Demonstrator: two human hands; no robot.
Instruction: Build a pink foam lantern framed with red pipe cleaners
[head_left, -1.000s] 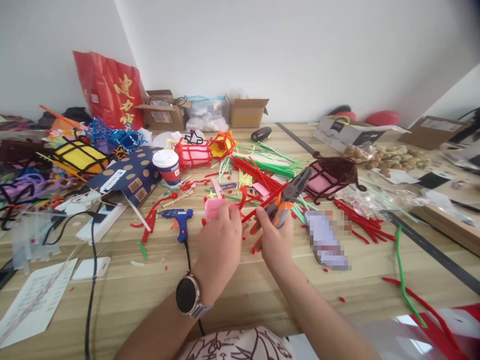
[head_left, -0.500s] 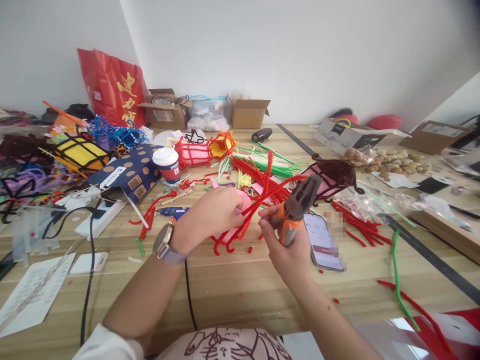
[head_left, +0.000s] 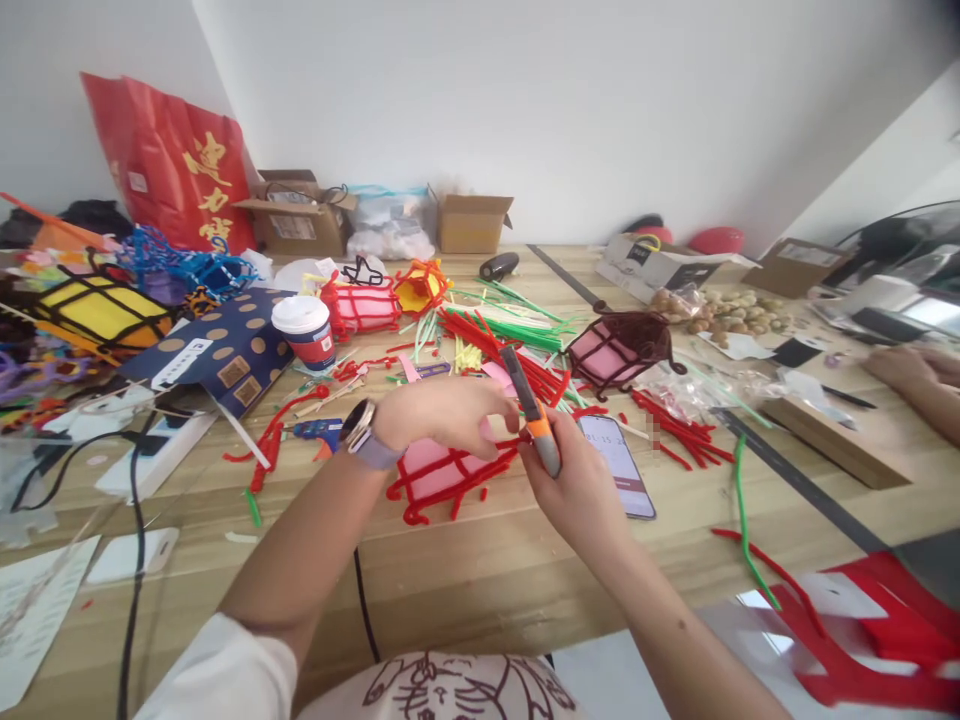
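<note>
My right hand (head_left: 581, 480) is wrapped around combination pliers (head_left: 534, 405) with orange and grey handles, their dark jaws pointing up and away. My left hand (head_left: 450, 415), with a watch on its wrist, hovers palm down over a pink lantern (head_left: 442, 472) framed in red pipe cleaners. Its fingers are loosely bent and apart, with the tips close to the pliers; nothing shows in them. The lantern lies on its side on the table, partly covered by this hand. Behind the hands lies a pile of red pipe cleaners (head_left: 491, 345).
A paper cup (head_left: 306, 332) and a blue glue gun (head_left: 319, 430) are to the left. A phone (head_left: 626, 480) lies right of my right hand, below a dark-brown-framed lantern (head_left: 621, 350). At the far right rests another person's hand (head_left: 911, 365). Boxes (head_left: 472, 222) line the wall.
My left hand has let go of the red pipe cleaners that stuck up from the lantern, and its fingers have opened. The pliers have turned upright and moved closer to it. The view has shifted right.
</note>
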